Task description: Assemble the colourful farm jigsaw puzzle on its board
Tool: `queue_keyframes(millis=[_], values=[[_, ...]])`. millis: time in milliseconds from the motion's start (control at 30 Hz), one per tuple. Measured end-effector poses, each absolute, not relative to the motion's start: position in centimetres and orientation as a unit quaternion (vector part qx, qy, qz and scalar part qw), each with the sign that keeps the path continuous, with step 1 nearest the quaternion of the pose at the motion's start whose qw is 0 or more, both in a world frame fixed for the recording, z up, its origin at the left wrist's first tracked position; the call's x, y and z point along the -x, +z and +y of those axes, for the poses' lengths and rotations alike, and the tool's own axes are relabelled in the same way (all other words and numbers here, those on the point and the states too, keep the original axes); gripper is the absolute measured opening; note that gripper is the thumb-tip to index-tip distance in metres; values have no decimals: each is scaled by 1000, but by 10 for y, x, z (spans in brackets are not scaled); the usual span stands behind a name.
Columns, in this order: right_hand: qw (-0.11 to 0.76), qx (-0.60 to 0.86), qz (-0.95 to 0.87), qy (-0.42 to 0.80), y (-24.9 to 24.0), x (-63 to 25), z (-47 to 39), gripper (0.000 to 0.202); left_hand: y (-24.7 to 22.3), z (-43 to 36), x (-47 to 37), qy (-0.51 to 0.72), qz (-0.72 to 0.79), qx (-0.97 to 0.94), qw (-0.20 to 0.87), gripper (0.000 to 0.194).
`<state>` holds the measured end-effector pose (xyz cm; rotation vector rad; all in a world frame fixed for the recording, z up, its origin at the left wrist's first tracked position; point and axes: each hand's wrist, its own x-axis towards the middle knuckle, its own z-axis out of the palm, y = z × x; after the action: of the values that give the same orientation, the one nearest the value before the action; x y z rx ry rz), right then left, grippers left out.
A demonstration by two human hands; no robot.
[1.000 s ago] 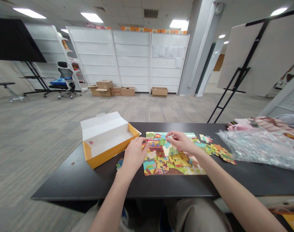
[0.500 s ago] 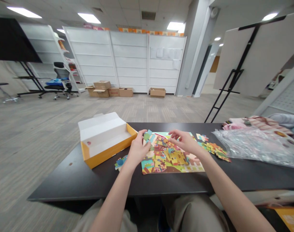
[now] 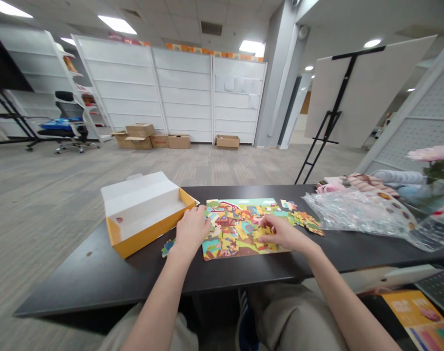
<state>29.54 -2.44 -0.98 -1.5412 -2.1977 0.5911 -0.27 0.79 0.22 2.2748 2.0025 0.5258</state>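
A colourful puzzle board [image 3: 243,201] lies on the black table, with loose puzzle pieces [image 3: 229,239] spread over it. At the board's left edge rests my left hand [image 3: 193,228], fingers bent and somewhat apart, no piece visible in it. My right hand [image 3: 282,233] is over the right part of the board, thumb and fingers pinched at yellow pieces [image 3: 261,240]; what lies between the fingertips is too small to make out. More pieces [image 3: 305,222] lie right of the board, and a few blue-green ones [image 3: 166,247] sit left of my left hand.
An open yellow box [image 3: 148,234] with a white inside stands at the left of the table [image 3: 97,280]. Clear plastic wrapping [image 3: 357,212] and folded fabrics [image 3: 368,183] lie at the right, beside pink flowers [image 3: 432,152]. Cardboard boxes [image 3: 139,136] stand by the far shelves.
The view has turned to the right. My right hand has come down onto the yellow pieces, its fingers closing. My left hand rests lower at the board's left edge, the green-blue piece no longer visible at its fingertips.
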Motion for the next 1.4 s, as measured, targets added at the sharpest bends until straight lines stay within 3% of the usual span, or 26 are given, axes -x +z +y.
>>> queue_keyframes(millis=[167, 333, 467, 700, 933, 1233, 1400], values=[[186, 554, -770, 258, -4, -316, -16, 29, 1, 5, -4, 212, 622, -754, -5, 29], [168, 580, -758, 246, 8, -326, -3, 28, -5, 2, -13, 228, 478, -846, 65, 31], [218, 586, -746, 228, 4, -335, 0, 25, -11, -3, -19, 189, 384, -897, 114, 37], [315, 630, -669, 240, -16, -360, -5, 37, -12, -12, -26, 162, 383, -905, 93, 36], [311, 657, -657, 200, -15, -371, -9, 34, -9, -15, -30, 143, 395, -905, 73, 38], [402, 592, -596, 364, -3, -357, -21, 46, -11, -13, -34, 177, 386, -902, 77, 36], [380, 539, -597, 456, 0, -320, -20, 47, -11, -14, -46, 261, 387, -867, 173, 41]])
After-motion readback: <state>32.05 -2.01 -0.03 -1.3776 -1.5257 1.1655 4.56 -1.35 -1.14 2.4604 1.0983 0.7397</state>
